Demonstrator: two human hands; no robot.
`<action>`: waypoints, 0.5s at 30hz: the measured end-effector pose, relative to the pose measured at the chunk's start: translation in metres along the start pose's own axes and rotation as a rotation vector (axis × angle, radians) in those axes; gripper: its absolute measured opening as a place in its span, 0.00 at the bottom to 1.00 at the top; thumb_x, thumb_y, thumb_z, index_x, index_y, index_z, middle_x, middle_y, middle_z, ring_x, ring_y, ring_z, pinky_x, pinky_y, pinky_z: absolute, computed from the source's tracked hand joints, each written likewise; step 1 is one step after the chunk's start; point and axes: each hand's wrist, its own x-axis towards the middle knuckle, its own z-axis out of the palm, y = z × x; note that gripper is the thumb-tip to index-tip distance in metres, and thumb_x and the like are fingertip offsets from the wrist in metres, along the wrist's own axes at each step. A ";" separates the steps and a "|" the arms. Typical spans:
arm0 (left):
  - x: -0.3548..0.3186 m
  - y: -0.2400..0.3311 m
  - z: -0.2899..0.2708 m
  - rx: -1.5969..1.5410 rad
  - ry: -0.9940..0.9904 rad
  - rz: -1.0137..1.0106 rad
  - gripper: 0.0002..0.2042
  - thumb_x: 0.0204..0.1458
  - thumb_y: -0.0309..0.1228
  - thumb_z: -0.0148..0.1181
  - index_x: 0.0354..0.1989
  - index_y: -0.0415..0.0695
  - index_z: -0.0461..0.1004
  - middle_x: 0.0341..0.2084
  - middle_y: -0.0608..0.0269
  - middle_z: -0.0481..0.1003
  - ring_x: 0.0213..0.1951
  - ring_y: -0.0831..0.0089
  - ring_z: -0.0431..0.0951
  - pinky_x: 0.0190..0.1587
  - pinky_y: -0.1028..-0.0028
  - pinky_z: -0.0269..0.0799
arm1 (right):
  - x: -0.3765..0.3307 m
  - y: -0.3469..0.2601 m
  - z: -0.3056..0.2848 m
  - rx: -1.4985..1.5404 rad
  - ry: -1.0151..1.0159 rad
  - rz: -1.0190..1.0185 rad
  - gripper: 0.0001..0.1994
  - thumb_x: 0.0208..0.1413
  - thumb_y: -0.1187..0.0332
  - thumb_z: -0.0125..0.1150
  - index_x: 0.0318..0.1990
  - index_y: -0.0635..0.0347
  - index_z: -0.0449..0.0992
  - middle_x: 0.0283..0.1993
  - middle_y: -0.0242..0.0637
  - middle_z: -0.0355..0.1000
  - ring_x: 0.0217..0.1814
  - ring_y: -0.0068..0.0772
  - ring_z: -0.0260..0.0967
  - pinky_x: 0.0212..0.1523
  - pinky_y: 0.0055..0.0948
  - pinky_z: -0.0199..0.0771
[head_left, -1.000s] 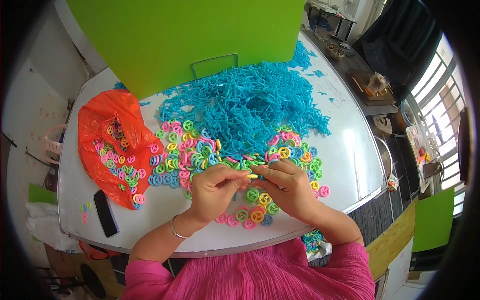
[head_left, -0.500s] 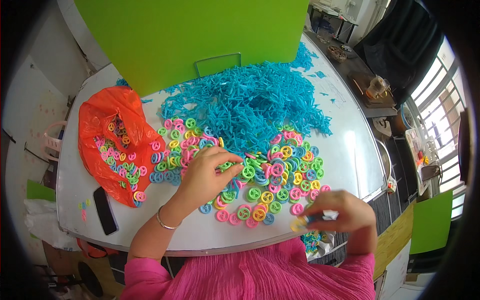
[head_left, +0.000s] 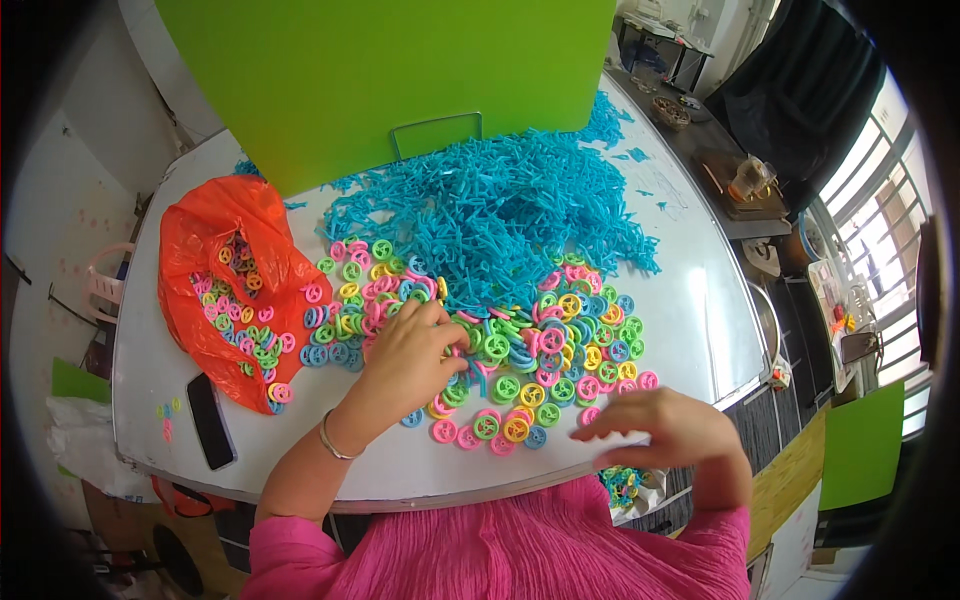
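Note:
My left hand [head_left: 410, 360] lies on a spread of small plastic wheels [head_left: 540, 350] in pink, green, yellow and blue, its fingertips pressed into the pile near the middle of the white table [head_left: 700, 300]. I cannot see a piece gripped in it. My right hand [head_left: 665, 425] hovers at the table's front edge, to the right of the wheels, with fingers spread and nothing in them. A big heap of blue plastic sticks [head_left: 500, 210] lies just behind the wheels.
An orange plastic bag [head_left: 215, 250] with more wheels lies open at the left. A black phone [head_left: 208, 420] lies near the front left edge. A green board [head_left: 400, 80] stands at the back. A container of finished pieces [head_left: 625, 485] sits below the front edge.
Both hands were joined over the wheels, working a piece. The right hand then dropped below the table's front right edge and has come back up empty. The left hand reached into the pile.

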 end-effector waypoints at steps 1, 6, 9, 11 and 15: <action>-0.002 -0.002 0.001 -0.012 0.003 -0.018 0.07 0.43 0.31 0.68 0.30 0.46 0.80 0.32 0.62 0.71 0.43 0.61 0.70 0.50 0.65 0.66 | 0.017 -0.002 0.003 0.033 0.054 0.042 0.15 0.54 0.68 0.64 0.50 0.58 0.77 0.37 0.41 0.76 0.34 0.36 0.75 0.33 0.32 0.76; 0.001 0.001 -0.006 -0.079 0.058 -0.038 0.06 0.43 0.31 0.68 0.28 0.45 0.79 0.32 0.62 0.71 0.43 0.62 0.70 0.49 0.65 0.66 | 0.074 0.006 0.028 -0.016 0.413 0.144 0.09 0.54 0.70 0.64 0.43 0.59 0.80 0.30 0.36 0.77 0.28 0.26 0.75 0.29 0.25 0.74; 0.002 0.006 -0.013 -0.137 0.112 -0.009 0.06 0.43 0.29 0.68 0.27 0.44 0.78 0.32 0.62 0.72 0.42 0.62 0.71 0.48 0.65 0.66 | 0.083 0.012 0.039 -0.063 0.510 0.099 0.12 0.54 0.69 0.65 0.45 0.61 0.78 0.30 0.38 0.76 0.26 0.27 0.74 0.27 0.25 0.73; 0.000 0.012 -0.018 -0.199 0.134 -0.007 0.05 0.43 0.29 0.68 0.27 0.43 0.78 0.32 0.62 0.72 0.42 0.62 0.71 0.47 0.66 0.67 | 0.090 0.010 0.045 -0.024 0.675 0.119 0.18 0.51 0.66 0.69 0.48 0.62 0.76 0.35 0.40 0.76 0.32 0.32 0.75 0.32 0.27 0.74; -0.003 0.027 -0.013 -0.230 0.244 -0.026 0.06 0.42 0.27 0.68 0.27 0.42 0.78 0.31 0.61 0.73 0.40 0.63 0.73 0.43 0.67 0.68 | 0.099 0.005 0.058 -0.356 0.770 -0.019 0.23 0.46 0.64 0.72 0.49 0.62 0.74 0.39 0.41 0.75 0.37 0.38 0.73 0.37 0.32 0.74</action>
